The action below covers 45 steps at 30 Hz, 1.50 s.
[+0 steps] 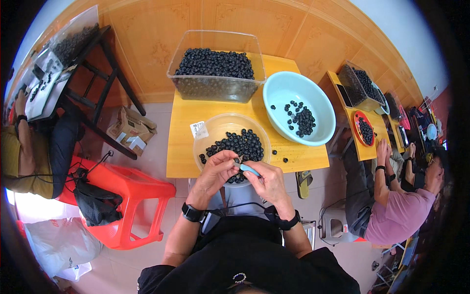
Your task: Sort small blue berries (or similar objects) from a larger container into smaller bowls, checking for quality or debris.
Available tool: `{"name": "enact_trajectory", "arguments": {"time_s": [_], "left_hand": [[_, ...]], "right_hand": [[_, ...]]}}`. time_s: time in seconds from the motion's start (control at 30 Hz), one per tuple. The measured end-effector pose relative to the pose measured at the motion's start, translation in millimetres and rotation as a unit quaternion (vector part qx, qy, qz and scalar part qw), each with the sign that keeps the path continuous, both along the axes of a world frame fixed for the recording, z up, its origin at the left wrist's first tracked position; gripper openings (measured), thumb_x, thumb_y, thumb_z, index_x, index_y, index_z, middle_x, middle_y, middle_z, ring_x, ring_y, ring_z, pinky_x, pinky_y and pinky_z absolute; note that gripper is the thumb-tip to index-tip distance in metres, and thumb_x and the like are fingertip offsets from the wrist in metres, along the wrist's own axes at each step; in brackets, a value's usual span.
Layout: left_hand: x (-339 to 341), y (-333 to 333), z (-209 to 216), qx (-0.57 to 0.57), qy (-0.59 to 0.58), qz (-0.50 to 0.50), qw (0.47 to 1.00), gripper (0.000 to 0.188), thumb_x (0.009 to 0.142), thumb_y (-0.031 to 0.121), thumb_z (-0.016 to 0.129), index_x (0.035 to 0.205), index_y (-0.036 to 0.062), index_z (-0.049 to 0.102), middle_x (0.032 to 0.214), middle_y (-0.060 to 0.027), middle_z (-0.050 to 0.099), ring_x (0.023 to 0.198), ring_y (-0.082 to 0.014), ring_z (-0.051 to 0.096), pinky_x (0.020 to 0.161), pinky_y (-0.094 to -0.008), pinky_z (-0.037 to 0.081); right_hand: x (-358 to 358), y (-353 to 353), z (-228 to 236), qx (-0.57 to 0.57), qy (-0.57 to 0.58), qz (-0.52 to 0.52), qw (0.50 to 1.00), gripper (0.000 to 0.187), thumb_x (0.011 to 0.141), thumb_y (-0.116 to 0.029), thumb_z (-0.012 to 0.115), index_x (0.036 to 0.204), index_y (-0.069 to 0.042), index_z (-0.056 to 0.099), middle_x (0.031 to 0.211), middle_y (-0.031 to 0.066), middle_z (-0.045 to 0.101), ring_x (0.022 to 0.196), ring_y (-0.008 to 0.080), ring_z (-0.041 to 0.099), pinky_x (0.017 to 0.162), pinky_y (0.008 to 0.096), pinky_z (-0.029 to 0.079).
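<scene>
My left hand pinches a small dark round bead-like piece between thumb and fingertips. Closed around a small tool with a light-blue handle, my right hand brings the tool's tip against the piece; the tip itself is too small to make out. Both hands are above the near rim of a shallow clear plastic bowl, where many more dark round pieces lie. To its right, a light-blue basin holds a smaller heap of them.
A deep clear bin full of dark pieces stands at the back of the yellow table. Loose pieces lie near its right edge. A red stool is at left. People sit working at both sides, one in a pink shirt.
</scene>
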State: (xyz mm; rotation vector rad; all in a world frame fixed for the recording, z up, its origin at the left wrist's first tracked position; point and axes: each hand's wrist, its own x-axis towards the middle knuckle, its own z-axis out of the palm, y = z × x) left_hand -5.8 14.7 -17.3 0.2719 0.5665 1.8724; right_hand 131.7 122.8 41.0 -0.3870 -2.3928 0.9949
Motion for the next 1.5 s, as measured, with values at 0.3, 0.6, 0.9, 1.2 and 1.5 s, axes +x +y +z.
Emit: {"name": "enact_trajectory", "arguments": {"time_s": [0.3,0.6,0.9,1.2,1.5], "left_hand": [[-0.5,-0.1,0.5,-0.002,-0.009,-0.023,1.000,0.011,0.085,0.006,0.061,0.096,0.0039,0.057,0.091,-0.0069,0.063,0.078,-0.0119,0.063,0.072,-0.0242,0.054],[-4.6,-1.0,1.0,0.001,0.003,-0.043,0.999,0.011,0.084,0.006,0.063,0.093,0.0025,0.058,0.089,-0.0084,0.064,0.075,-0.0125,0.063,0.070,-0.0245,0.054],[-0.9,-11.0,20.5,0.048,0.027,-0.088,0.995,0.011,0.082,0.001,0.064,0.091,0.0024,0.058,0.091,-0.0104,0.063,0.071,-0.0147,0.061,0.068,-0.0250,0.052],[4.1,0.6,15.5,-0.045,0.068,-0.039,0.996,0.011,0.082,0.000,0.062,0.091,0.0029,0.057,0.085,-0.0060,0.062,0.075,-0.0121,0.061,0.069,-0.0237,0.052],[5.3,-8.2,21.2,-0.086,0.107,-0.083,0.987,0.017,0.084,0.002,0.060,0.100,0.0049,0.053,0.091,-0.0068,0.062,0.080,-0.0129,0.062,0.070,-0.0236,0.051]], "right_hand": [[1.2,1.8,-1.3,0.008,-0.003,-0.006,1.000,0.018,0.082,-0.019,0.064,0.093,-0.006,0.066,0.069,0.0099,0.061,0.054,0.0228,0.059,0.049,0.0324,0.045],[2.0,8.5,0.1,0.003,-0.016,0.010,1.000,0.018,0.082,-0.020,0.064,0.092,-0.006,0.067,0.070,0.0099,0.062,0.053,0.0224,0.059,0.048,0.0313,0.044],[15.5,43.5,-13.4,0.036,-0.072,-0.097,0.992,0.022,0.084,-0.026,0.061,0.089,-0.006,0.067,0.066,0.0139,0.063,0.058,0.0301,0.061,0.054,0.0375,0.047],[5.6,7.7,16.6,-0.160,-0.027,-0.018,0.987,0.023,0.074,-0.011,0.072,0.095,-0.002,0.065,0.072,0.0108,0.064,0.056,0.0225,0.060,0.052,0.0300,0.046],[2.5,7.3,4.7,-0.079,0.000,0.004,0.997,0.022,0.076,-0.012,0.069,0.094,-0.002,0.064,0.083,0.0128,0.065,0.073,0.0253,0.065,0.063,0.0328,0.050]]}}
